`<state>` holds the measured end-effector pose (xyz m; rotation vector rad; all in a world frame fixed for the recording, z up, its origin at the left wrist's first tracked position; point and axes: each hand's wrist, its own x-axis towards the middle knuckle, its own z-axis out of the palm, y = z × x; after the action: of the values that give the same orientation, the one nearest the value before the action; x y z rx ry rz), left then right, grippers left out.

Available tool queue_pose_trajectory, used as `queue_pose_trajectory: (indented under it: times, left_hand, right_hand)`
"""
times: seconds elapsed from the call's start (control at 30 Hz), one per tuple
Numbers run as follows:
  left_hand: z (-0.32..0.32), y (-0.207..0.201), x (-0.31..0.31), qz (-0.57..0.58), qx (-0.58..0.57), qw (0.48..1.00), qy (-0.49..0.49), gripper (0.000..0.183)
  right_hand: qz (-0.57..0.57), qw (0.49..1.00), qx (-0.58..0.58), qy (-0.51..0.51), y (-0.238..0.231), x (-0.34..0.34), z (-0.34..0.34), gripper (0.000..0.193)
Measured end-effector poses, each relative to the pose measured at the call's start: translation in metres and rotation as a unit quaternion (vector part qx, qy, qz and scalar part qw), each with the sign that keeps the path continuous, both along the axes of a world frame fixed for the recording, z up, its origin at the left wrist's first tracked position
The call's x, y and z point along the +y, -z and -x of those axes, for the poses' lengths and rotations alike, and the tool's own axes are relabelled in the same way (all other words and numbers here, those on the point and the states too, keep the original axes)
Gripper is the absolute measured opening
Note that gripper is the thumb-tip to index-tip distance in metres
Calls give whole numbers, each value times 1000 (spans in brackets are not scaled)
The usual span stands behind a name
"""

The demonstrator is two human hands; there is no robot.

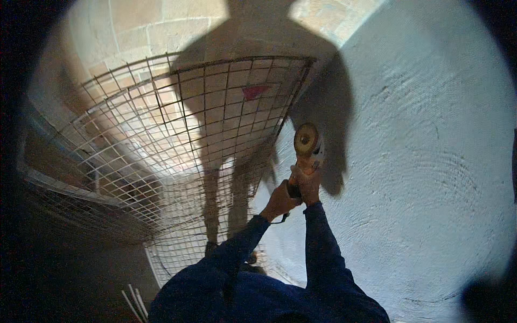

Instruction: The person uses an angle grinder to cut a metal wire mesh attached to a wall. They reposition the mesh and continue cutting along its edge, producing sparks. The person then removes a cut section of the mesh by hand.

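Both hands are closed around an angle grinder (318, 154), whose round disc (306, 139) points away from me. My left hand (282, 202) wraps the dark rear part of the tool. Just ahead and to its right, my right hand (308, 184) grips the grinder's body. A wire mesh panel (199, 116) stands to the left, its dark right edge close to the disc; the two look apart, though the exact distance cannot be judged. My fingers partly hide the tool's body.
A rough whitish plaster wall (420, 177) fills the right side. Stone-like tiles (126, 24) lie beyond the mesh, with a red patch (254, 92) seen through it. Several thin pale rods (134, 302) are at lower left. My shadow crosses the mesh and wall.
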<state>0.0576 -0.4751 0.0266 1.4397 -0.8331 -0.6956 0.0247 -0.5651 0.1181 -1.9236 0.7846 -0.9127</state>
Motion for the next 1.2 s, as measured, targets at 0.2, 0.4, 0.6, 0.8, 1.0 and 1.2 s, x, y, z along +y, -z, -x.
queue_pose_trajectory:
  times: [0.2,0.4,0.6,0.8,1.0,1.2]
  left_hand:
    - [40,16,82,-78,28,997,8,68]
    - [53,-8,126,-98,-36,993,-52,59]
    - [40,-7,159,-86,-53,994,43,72]
    - [-9,13,223,-216,-55,962,159,79]
    - [-51,-8,294,-333,-91,917,200,81]
    - [-72,24,329,-224,-42,949,218,76]
  right_hand:
    - [-216,976,16,-31,12,66,43,44]
    - [-280,957,-31,-66,-11,110,64,47]
    - [-240,969,-61,16,4,144,64,35]
    - [-298,946,-75,104,43,207,34,36]
    - [-381,911,15,158,38,287,7,50]
    - [-428,886,-13,178,42,324,-13,59]
